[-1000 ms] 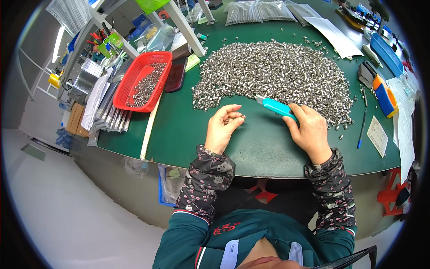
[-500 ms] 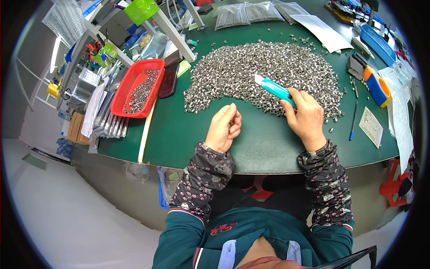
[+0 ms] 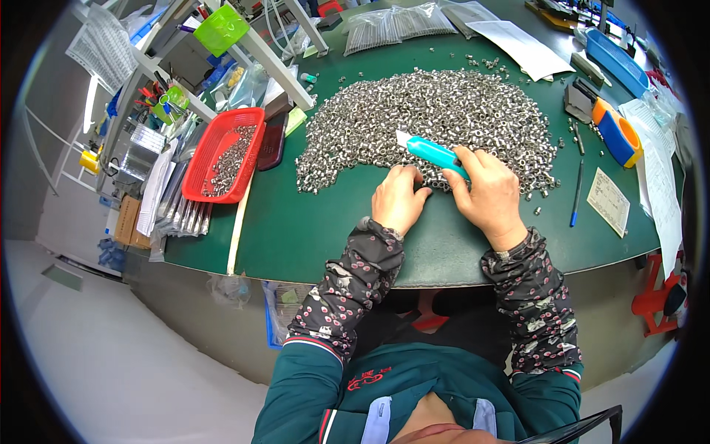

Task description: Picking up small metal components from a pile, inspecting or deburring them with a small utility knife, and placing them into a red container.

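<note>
Plastic sleeves: a stack of flat plastic sleeves [image 3: 181, 211] sat at the far left, just beside the basket.
Red basket: the red basket [image 3: 210, 152] stood tilted in view, with small metal pieces [image 3: 231, 164] inside.
Dark case: a dark flat case [image 3: 271, 144] lay on the green counter [image 3: 318, 229], just right of the basket.
Left hand: the left hand [image 3: 398, 198] was at the pile's near edge, fingers curled down; whether its grip held anything could not be told, as the fingertips were hidden.
Metal pile: a broad pile of metal rings [image 3: 429, 103] spread over the counter's middle.
Teal tool: the teal tool [image 3: 436, 153] extended over the pile's near part, pale tip pointing left.
Right hand: the right hand [image 3: 489, 191] had its grip closed around the tool's rear end.
Blue pen: a slim pen [image 3: 577, 194] lay right of the pile.
Pale card: a card [image 3: 609, 201] lay near the pen.
Blue-orange holder: a blue and orange holder [image 3: 617, 135] sat beyond the card.
</note>
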The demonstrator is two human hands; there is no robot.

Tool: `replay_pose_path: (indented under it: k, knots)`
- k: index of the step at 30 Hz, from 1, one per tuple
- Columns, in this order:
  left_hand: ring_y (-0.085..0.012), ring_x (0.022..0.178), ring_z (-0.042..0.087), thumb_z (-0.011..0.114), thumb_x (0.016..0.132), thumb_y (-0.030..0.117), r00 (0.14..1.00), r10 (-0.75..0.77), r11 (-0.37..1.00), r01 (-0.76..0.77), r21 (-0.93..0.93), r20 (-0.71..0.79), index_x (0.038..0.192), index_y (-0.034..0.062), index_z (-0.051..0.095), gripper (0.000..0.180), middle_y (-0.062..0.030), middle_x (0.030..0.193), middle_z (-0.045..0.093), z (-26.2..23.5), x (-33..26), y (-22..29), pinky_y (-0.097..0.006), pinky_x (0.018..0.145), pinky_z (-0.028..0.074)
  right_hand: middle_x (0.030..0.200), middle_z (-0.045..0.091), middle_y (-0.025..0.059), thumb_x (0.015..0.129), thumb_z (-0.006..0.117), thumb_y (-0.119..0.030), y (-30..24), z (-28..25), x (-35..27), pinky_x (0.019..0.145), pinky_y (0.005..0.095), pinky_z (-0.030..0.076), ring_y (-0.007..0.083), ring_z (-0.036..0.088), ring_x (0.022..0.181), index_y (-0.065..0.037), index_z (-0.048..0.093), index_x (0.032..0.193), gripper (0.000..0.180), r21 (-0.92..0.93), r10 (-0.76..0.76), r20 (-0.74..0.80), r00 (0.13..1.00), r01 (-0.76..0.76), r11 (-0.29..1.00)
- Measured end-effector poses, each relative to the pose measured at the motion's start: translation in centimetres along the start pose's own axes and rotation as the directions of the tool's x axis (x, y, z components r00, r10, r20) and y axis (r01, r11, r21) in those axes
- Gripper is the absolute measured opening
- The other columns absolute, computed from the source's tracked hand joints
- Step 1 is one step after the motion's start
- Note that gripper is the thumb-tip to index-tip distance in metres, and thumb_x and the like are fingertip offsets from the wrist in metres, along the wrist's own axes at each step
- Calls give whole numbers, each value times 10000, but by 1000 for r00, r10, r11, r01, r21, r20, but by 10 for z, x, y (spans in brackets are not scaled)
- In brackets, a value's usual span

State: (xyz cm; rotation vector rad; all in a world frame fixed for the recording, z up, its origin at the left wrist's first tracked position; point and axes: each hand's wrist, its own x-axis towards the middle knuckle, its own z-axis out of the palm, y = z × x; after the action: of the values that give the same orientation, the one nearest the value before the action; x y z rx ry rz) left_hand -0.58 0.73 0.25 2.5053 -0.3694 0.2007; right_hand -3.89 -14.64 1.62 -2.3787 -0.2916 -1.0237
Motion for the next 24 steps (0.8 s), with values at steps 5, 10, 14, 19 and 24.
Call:
replay_pose_path:
  k: [5, 10, 14, 19, 24]
  knots:
    - [-313, 756, 578, 666, 717, 153, 1000, 23, 1000, -23, -16, -2, 815, 48, 566, 175, -115, 822, 570, 8, 3, -10, -411, 663, 456, 682, 536, 64, 738, 650, -180, -1, 0, 0, 523, 345, 438, 241, 560, 602, -74, 588, 964, 256, -4, -13, 21, 1000, 13, 1000]
    - [-117, 583, 467, 612, 803, 150, 994, -36, 805, 93, -586, 108, 843, 34, 539, 143, -8, 713, 510, -12, 1, -22, -261, 527, 394, 682, 536, 62, 732, 655, -192, -2, 0, 0, 529, 346, 446, 238, 561, 605, -71, 587, 952, 260, -2, -23, 33, 999, 23, 1000]
    - [-32, 512, 347, 530, 879, 113, 888, 61, 44, 454, -890, 456, 913, 72, 484, 70, -31, 791, 515, -42, -11, -48, -166, 392, 270, 679, 536, 61, 729, 662, -209, -3, 2, -1, 534, 349, 451, 240, 561, 609, -71, 592, 936, 258, 22, -51, 76, 996, 50, 999]
    - [-25, 492, 328, 507, 883, 53, 953, 34, -59, 304, -951, 302, 915, 74, 472, 53, -70, 860, 547, -51, -22, -79, -147, 379, 260, 677, 544, 69, 724, 666, -209, -6, 0, -3, 527, 365, 443, 258, 557, 599, -71, 595, 926, 255, 80, -94, 207, 974, 79, 994]
    - [-13, 488, 325, 494, 892, 47, 973, -12, -50, 231, -972, 232, 1004, 61, 493, 113, -75, 862, 556, -50, -26, -82, -135, 382, 263, 661, 532, 75, 721, 662, -202, -10, 3, -3, 514, 368, 431, 261, 546, 586, -65, 592, 909, 243, 105, -116, 250, 961, 92, 990]
